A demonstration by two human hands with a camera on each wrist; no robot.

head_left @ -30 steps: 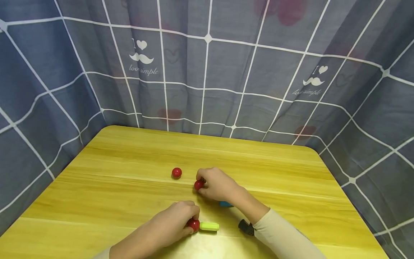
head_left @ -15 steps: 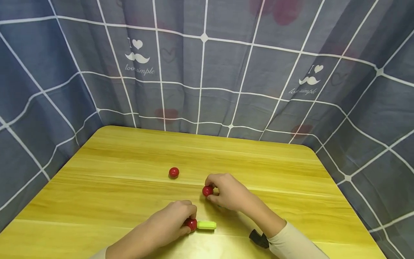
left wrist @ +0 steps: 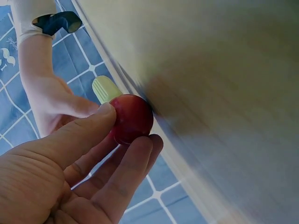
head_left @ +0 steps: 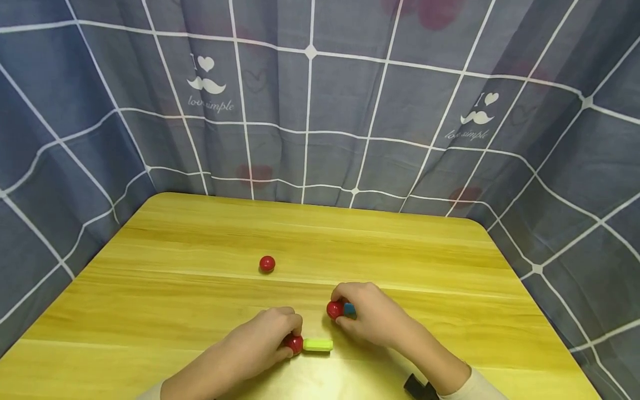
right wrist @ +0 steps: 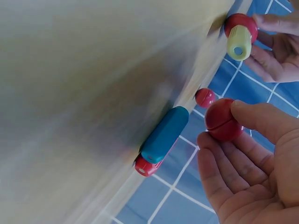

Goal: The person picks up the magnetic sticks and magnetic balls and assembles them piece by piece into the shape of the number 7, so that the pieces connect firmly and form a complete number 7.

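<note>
My left hand pinches a glossy red ball between thumb and fingertips. A short yellow-green ribbed stick points rightward from that ball; its end has a round hole in the right wrist view. My right hand pinches a second red ball with a seam around it. Close by lies a rounded blue piece, mostly covered by the right hand in the head view. Whether ball and blue piece touch, I cannot tell. Against the blue piece lies a red piece with white dots.
A third red ball sits farther back on the yellow wooden table. A black camera mount is on the right wrist. Grey-blue checked curtains surround the table's back and sides.
The right hand has carried its red ball rightward and nearer to me, to beside the blue piece. My left hand keeps its grip with hardly any movement. The head view has shifted slightly.
</note>
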